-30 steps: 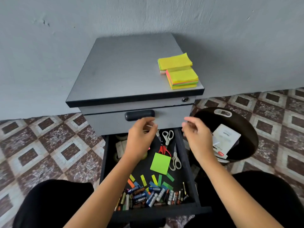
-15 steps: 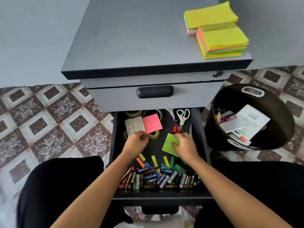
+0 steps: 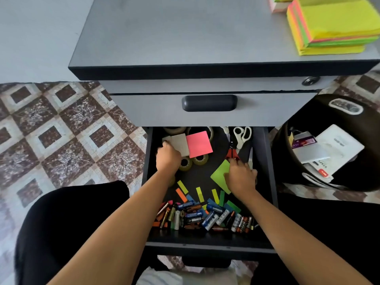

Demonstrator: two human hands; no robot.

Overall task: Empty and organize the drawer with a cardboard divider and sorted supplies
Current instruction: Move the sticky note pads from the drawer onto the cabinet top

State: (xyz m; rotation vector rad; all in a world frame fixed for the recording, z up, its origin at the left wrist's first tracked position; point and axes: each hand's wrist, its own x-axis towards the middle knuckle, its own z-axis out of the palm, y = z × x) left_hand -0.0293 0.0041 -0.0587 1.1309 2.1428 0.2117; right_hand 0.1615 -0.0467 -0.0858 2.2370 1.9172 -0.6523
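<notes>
Both hands are now down inside the open drawer (image 3: 265,161); a second ago they were up at its back edge. My left hand (image 3: 167,156) has shifted left and curls its fingers round the near corner of the pale pad (image 3: 178,144), which lies beside the pink note (image 3: 198,144) over the tape rolls (image 3: 193,160). My right hand (image 3: 240,175) lies on the green pad (image 3: 221,176), fingers bent over its far corner; I cannot tell if it is pinched yet. Judgement: emptying goes on, paper first. The closed upper drawer front (image 3: 209,112) overhangs the back, so lift toward me. Batteries (image 3: 205,218) crowd the front; scissors (image 3: 242,134) sit just beyond my right fingers. Cabinet top (image 3: 185,38) offers room left of the sticky stacks (image 3: 333,27).
</notes>
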